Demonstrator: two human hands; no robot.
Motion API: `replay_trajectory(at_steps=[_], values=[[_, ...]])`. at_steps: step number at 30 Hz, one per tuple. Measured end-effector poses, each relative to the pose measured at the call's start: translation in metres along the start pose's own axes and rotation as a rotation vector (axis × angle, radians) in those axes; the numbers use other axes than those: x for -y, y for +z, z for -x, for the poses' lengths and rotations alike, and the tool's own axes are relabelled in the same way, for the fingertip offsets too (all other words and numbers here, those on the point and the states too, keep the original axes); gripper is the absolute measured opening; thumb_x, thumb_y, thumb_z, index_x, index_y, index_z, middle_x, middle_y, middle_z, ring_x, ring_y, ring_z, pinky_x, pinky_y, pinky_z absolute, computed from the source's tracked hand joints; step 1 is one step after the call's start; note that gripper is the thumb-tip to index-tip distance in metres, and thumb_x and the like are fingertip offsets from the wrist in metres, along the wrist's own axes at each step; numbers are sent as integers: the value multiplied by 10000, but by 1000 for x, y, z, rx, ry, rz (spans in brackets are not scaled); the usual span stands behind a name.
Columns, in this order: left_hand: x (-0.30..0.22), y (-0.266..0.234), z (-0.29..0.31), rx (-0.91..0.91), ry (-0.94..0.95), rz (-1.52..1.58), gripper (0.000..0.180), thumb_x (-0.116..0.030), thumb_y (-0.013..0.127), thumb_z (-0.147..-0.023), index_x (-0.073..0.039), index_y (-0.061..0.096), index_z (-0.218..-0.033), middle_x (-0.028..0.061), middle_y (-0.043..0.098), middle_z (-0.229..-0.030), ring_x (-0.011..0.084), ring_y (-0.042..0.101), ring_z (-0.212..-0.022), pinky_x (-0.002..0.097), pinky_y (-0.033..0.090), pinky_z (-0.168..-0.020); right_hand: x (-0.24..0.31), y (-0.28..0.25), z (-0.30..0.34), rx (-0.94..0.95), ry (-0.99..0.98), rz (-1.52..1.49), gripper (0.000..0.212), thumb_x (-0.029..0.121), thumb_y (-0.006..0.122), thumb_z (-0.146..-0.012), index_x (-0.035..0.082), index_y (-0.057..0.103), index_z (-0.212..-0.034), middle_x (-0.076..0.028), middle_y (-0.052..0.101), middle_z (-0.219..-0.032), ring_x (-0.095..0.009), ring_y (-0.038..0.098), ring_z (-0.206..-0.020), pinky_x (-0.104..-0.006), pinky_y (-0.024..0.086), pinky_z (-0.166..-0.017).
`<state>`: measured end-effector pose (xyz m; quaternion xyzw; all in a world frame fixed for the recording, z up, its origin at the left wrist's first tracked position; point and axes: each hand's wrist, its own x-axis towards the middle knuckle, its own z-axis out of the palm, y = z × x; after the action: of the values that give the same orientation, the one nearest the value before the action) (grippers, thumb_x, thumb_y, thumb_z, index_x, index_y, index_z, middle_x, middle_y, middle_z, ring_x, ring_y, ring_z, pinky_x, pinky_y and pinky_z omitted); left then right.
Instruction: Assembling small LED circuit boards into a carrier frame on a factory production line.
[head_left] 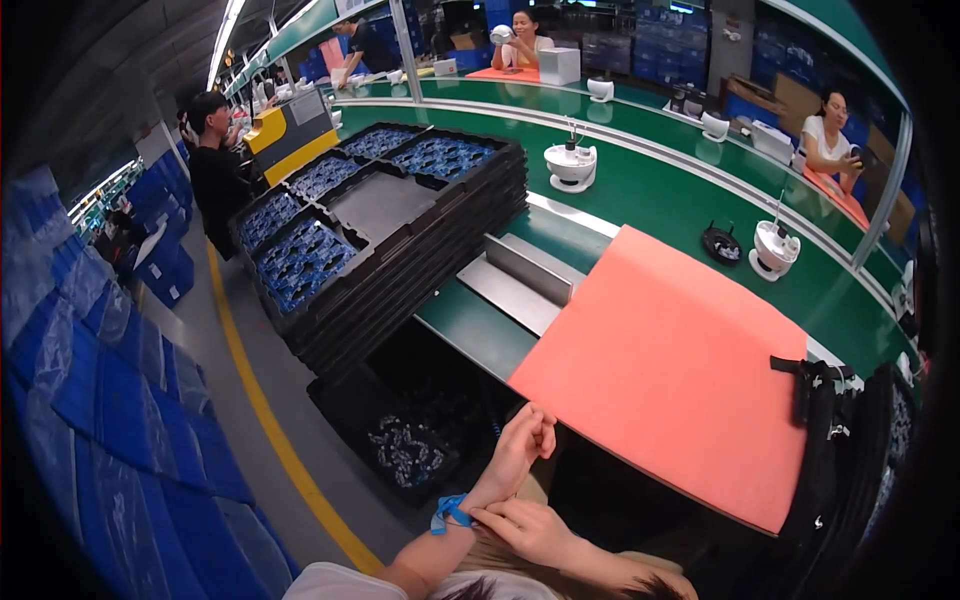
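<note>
My left hand (522,446) is raised near the front edge of the orange mat (680,360), its fingers curled in and nothing seen in them. Round my left wrist goes a blue wristband (452,514) with a loose end. My right hand (532,530) reaches across from the right. Its fingers lie together, and the fingertips pinch at the band's edge against the left wrist. The fingertips are partly hidden.
Left stands a stack of black trays (395,225) holding blue parts; a dark bin (405,450) sits below. Metal brackets (515,280) lie beside the mat. White housings (571,168) and a black ring part (721,243) rest on the green conveyor (650,200). Co-workers sit beyond.
</note>
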<state>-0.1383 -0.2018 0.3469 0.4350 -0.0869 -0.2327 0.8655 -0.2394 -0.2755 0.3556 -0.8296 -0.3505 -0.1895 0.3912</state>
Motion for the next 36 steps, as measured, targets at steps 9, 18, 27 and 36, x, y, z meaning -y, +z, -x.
replay_trajectory(at_steps=[9,18,27,36], values=[[28,-1,-1,-145,232,-407,143,-139,441,-968,-42,514,-893,-8,456,-581,52,413,-521,200,341,-490,9,30,-4,-73,11,-55,316,46,646,-725,3,618,-1037,-84,615,-937,-207,623,-796,-279,513,-708],[-17,-8,-7,-161,87,440,194,-181,410,-940,-75,452,-783,-12,318,-562,94,308,-517,238,268,-502,3,18,15,-187,136,-27,276,90,728,-744,45,648,-1005,-51,602,-855,-191,602,-673,-270,513,-616],[4,-4,-15,-316,330,147,253,-220,376,-965,-76,436,-767,-15,328,-569,86,315,-502,231,263,-485,-2,23,12,-98,211,-100,179,59,695,-748,34,599,-898,-103,597,-813,-265,600,-738,-335,489,-653],[-2,-10,8,-226,509,-722,210,-150,425,-975,-35,506,-818,-34,401,-577,24,363,-520,202,289,-470,15,33,8,-119,250,-140,152,21,669,-754,11,581,-877,-132,582,-803,-301,587,-741,-352,485,-659]])
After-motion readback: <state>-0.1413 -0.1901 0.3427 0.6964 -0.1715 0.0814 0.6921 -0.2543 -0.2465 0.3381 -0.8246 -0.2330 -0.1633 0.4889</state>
